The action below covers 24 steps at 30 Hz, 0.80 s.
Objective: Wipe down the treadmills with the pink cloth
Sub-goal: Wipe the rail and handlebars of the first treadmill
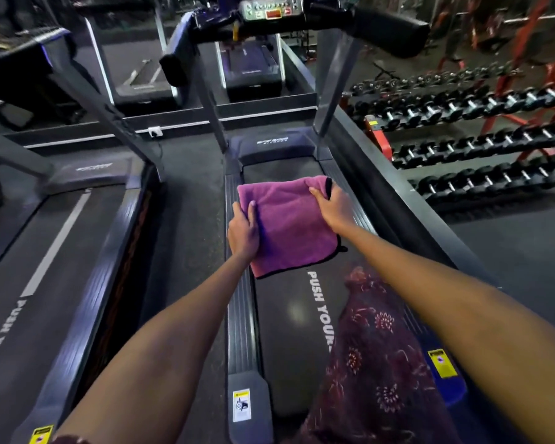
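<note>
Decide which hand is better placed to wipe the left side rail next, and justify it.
Left. The left hand grips the cloth's left edge right over that rail; the right hand holds the far right corner, across the belt.

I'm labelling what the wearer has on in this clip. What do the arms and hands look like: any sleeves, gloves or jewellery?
Both forearms are bare, with no sleeves in view. The left hand and the right hand wear no gloves, and no rings, watch or bracelets are visible. The only clothing that shows is a dark maroon garment with a pale floral print, below the right arm.
</note>
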Available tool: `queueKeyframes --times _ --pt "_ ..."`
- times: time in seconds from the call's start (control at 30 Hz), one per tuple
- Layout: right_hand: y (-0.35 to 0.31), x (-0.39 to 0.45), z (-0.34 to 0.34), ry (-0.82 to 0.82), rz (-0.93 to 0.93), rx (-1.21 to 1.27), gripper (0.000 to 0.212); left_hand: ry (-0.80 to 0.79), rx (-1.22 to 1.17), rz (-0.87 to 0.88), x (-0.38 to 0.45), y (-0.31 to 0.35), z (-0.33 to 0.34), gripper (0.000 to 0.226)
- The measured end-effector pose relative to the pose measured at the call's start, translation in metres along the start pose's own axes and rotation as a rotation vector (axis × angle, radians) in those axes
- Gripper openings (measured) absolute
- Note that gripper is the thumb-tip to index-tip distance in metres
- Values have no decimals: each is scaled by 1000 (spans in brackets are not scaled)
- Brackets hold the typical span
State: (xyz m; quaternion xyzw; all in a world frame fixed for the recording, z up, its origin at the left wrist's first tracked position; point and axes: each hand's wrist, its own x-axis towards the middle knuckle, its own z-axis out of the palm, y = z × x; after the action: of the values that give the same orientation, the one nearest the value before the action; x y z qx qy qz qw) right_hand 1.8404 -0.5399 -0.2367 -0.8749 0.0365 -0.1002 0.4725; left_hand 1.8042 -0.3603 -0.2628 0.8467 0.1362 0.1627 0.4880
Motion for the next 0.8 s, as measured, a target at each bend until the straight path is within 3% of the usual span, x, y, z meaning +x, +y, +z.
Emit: queueKeyframes --times 0.33,0.5,0.67,0.8 --pt "19 192 21 -58 3 64 38 -19 -68 -2 155 35 87 23" --pt "-25 317 12 -120 20 30 51 52 -90 -75 254 103 105 22" --pt "-95 403 -1 -190 -54 45 38 146 -83 -134 319 171 88 26" --pt "-145 437 1 -257 -65 59 39 205 -45 -150 354 206 58 27"
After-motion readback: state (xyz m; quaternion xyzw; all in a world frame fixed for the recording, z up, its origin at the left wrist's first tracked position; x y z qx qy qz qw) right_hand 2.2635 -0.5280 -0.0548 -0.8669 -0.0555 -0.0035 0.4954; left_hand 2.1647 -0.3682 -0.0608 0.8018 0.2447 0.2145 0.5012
